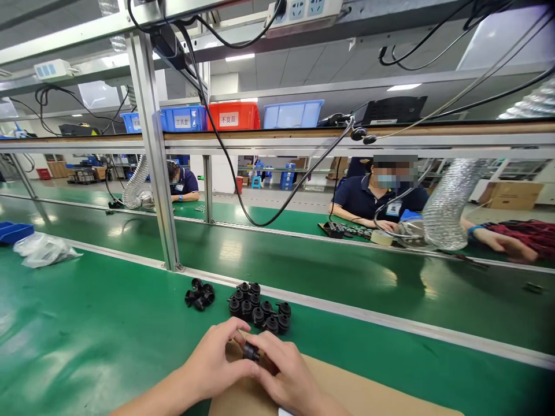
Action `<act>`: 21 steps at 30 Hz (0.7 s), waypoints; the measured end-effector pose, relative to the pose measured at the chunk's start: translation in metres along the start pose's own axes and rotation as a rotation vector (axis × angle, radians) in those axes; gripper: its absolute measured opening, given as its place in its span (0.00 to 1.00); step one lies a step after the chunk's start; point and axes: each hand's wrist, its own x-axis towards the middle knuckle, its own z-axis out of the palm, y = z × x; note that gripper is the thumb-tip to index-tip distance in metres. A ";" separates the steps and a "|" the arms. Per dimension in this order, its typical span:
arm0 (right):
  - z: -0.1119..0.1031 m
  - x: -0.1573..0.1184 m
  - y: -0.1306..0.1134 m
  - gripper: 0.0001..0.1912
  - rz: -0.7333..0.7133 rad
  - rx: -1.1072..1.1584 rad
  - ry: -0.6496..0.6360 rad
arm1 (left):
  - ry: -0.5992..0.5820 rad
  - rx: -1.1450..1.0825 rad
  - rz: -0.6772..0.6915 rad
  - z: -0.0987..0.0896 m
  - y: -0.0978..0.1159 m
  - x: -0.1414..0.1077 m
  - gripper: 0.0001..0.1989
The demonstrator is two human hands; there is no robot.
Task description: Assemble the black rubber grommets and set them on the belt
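Note:
Between the fingers of both hands is a small black cylindrical plastic part (pixel 250 351), held just above a brown cardboard sheet (pixel 347 384). My left hand (pixel 219 361) grips it from the left with thumb and fingers, and my right hand (pixel 288 367) closes on it from the right. Just beyond the hands, a cluster of similar black parts (pixel 259 309) stands on the green table (pixel 130 323). A smaller pile of black cup-like pieces (pixel 200 294) lies to its left. The fingers hide some of the held part.
A metal post (pixel 154 150) rises at the table's far edge. A clear plastic bag (pixel 45 249) and a blue tray (pixel 15 232) lie far left. Blue and red bins (pixel 233 116) sit on the shelf above. A black cable (pixel 234 190) hangs down. Across the bench, a co-worker (pixel 377 193) sits working.

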 end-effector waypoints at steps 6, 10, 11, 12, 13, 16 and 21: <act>-0.009 -0.002 0.000 0.19 0.208 0.069 0.024 | -0.107 0.168 0.033 -0.049 -0.013 0.002 0.18; -0.014 -0.004 0.004 0.19 0.309 0.134 0.048 | -0.294 0.221 0.031 -0.096 -0.035 0.008 0.23; -0.014 -0.004 0.004 0.20 0.322 0.145 0.048 | -0.329 0.209 0.037 -0.101 -0.040 0.009 0.25; -0.014 -0.004 0.004 0.20 0.331 0.155 0.046 | -0.354 0.194 0.044 -0.102 -0.044 0.011 0.27; -0.014 -0.005 0.004 0.20 0.341 0.162 0.041 | -0.375 0.177 0.053 -0.101 -0.048 0.013 0.29; -0.012 -0.006 0.004 0.20 0.391 0.186 0.026 | -0.410 0.119 0.081 -0.090 -0.054 0.018 0.29; -0.010 -0.008 0.007 0.17 0.490 0.290 0.002 | -0.322 -0.017 0.097 -0.079 -0.053 0.023 0.19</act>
